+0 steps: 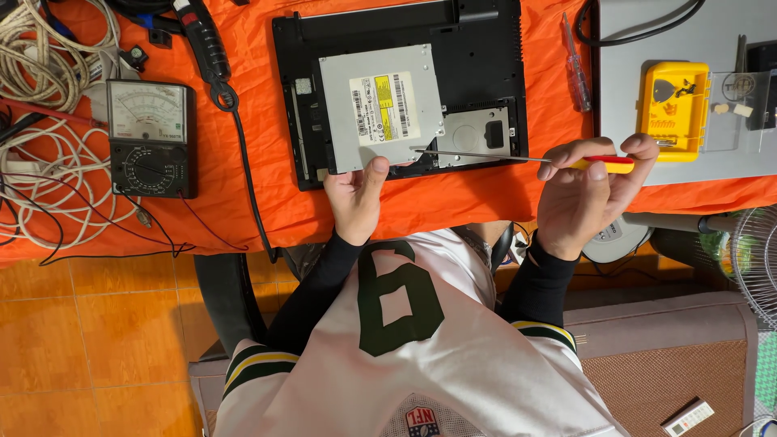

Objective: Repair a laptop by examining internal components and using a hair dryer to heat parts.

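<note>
I find the optical drive (380, 105) lying loose atop the upturned laptop base (486, 48); my left hand (356, 194) pinches its near edge; my right hand (587, 190) clasps the red-handled screwdriver (526, 159), tip at the drive's corner; I judge removal nearly complete.

Silver optical drive (382, 105) lies flat on black laptop (486, 48).

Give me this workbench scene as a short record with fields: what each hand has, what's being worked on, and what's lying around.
Left hand: grips the near edge of the silver optical drive
Right hand: holds a thin screwdriver with a red and yellow handle, tip at the drive's near corner
Under the drive: opened black laptop base
Surface: orange cloth
Far left: analog multimeter, white cables
Far right: yellow parts tray
</note>
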